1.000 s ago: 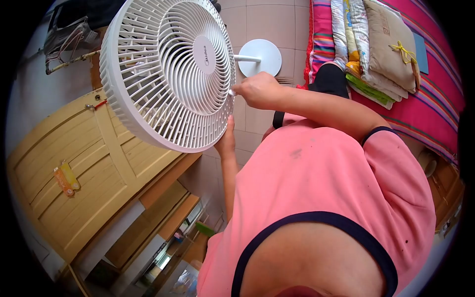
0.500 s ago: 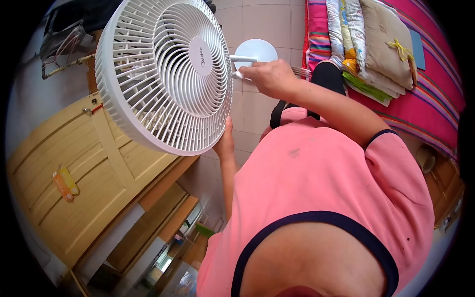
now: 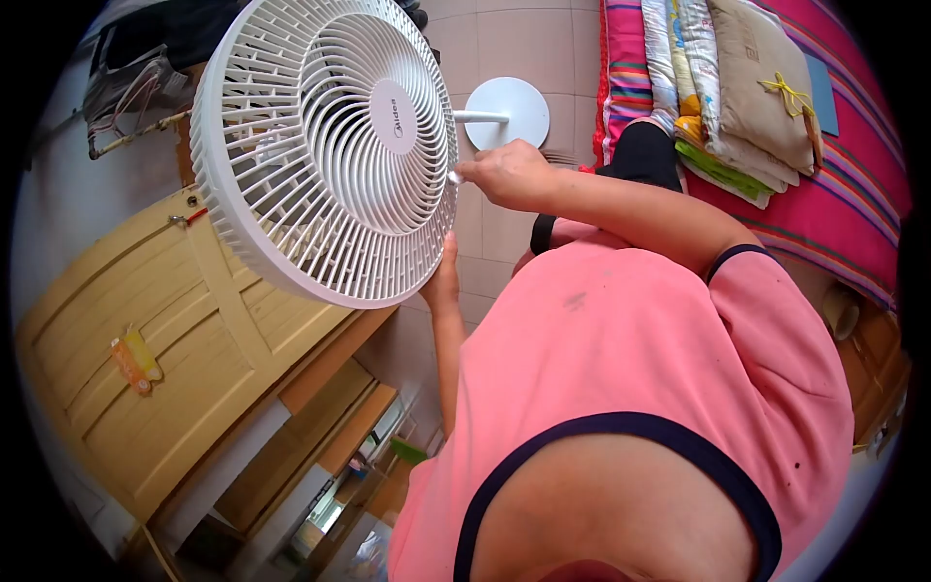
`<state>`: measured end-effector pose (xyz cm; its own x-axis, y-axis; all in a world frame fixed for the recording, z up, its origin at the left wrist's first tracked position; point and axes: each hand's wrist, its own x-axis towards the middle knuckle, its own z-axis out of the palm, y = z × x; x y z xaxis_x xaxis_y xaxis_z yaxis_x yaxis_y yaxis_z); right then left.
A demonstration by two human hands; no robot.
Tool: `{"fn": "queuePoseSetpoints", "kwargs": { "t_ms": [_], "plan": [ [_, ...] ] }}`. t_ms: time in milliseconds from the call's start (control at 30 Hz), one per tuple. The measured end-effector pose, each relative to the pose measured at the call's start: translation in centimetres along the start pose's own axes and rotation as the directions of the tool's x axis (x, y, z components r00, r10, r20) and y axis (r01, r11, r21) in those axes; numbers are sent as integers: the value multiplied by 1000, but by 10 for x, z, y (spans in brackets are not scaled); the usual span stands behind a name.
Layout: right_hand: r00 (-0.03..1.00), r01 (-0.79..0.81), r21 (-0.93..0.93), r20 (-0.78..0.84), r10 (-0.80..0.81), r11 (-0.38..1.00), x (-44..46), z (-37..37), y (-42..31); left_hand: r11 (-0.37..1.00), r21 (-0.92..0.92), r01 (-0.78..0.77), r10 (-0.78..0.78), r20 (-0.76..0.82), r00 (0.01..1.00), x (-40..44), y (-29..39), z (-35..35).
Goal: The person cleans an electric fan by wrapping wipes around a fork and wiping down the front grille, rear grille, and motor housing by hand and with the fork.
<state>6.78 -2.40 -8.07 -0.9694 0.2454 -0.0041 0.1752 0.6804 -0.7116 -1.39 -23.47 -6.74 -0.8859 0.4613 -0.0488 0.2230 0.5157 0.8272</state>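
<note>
A white Midea standing fan (image 3: 393, 118) fills the upper left, its round grille facing up toward me. Its pole (image 3: 480, 116) runs to a round white base (image 3: 524, 107) on the floor. My left hand (image 3: 443, 279) grips the lower right edge of the fan head, part of it hidden behind the grille. My right hand (image 3: 512, 177) is closed in a pinch at the right rim of the grille, just below the pole. A small white piece (image 3: 454, 177) shows at its fingertips; its kind is too small to make out.
To the right, a bed with a striped pink cover (image 3: 824, 223) holds folded quilts (image 3: 693, 97) and a beige cushion (image 3: 761, 87). A yellow wooden door (image 3: 145, 339) stands at left, with shelving (image 3: 320, 446) below it. Pale tiles (image 3: 519, 44) cover the floor.
My right hand has moved down, away from the pole, to the rim of the grille. The left hand keeps its hold on the fan, and the view has shifted slightly.
</note>
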Motion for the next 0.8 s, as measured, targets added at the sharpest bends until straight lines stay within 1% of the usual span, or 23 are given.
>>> {"fn": "queuePoseSetpoints", "kwargs": {
  "t_ms": [100, 167, 233, 267, 300, 367, 400, 433, 467, 500, 567, 600, 633, 667, 733, 767, 800],
  "plan": [
    [1000, -10, 22, 29, 9, 1000, 8, 1, -8, 1000, -25, -15, 15, 13, 1000, 0, -1, -2],
    [999, -22, 24, 45, 21, 999, 12, 1, -12, 997, -60, 55, -52, 47, 998, 1, -7, -6],
    [994, -6, -28, 108, 9, 1000, 17, -2, -14, 996, -77, 33, -30, 36, 999, 1, -6, -6],
    [999, 6, 47, 42, -8, 999, 12, -3, -12, 1000, -20, 9, -9, 23, 1000, 1, -11, -7],
    [999, 6, 47, 37, -8, 999, 10, -4, -10, 999, 37, -13, 12, 10, 1000, 2, -9, -7],
    [1000, -11, 49, -4, 11, 999, 6, -5, -4, 998, 49, -40, 41, -3, 999, 2, -7, -3],
    [1000, -15, 50, -5, 15, 999, 4, -7, 1, 999, 32, -1, 1, -9, 1000, 1, -5, -2],
    [990, -64, 40, -127, 68, 997, 3, -10, 8, 999, 16, 41, -40, -16, 999, 0, -4, -1],
    [962, -111, 34, -247, 116, 993, 3, -13, 16, 999, 17, 43, -43, -16, 999, 0, -2, 0],
    [962, -115, 37, -245, 121, 993, 3, -15, 24, 999, 23, 34, -34, -15, 999, 0, 0, 0],
    [968, -105, -56, -235, 90, 993, 0, -15, 33, 999, 44, 31, -31, 2, 1000, -3, 0, -6],
    [980, -107, -56, -174, 95, 993, -2, -16, 35, 999, 13, 29, -29, -7, 1000, -2, -1, -4],
    [979, -109, -58, -179, 97, 992, -3, -14, 36, 999, -20, 27, -27, -19, 999, 0, -4, -2],
    [987, -105, -61, -128, 96, 993, -4, -7, 35, 997, -72, 29, -30, -15, 999, 1, -11, -3],
    [994, -109, -38, -24, 109, 993, -6, -1, 27, 998, -48, 40, -41, -13, 999, -1, 0, -3],
    [994, -110, -34, -24, 109, 993, -5, 3, 23, 998, -29, 48, -49, -13, 999, -2, 4, -2],
    [995, -83, 17, -49, 84, 996, -3, 8, 20, 999, -23, 48, -49, -13, 999, -1, 4, -3]
  ]
}}
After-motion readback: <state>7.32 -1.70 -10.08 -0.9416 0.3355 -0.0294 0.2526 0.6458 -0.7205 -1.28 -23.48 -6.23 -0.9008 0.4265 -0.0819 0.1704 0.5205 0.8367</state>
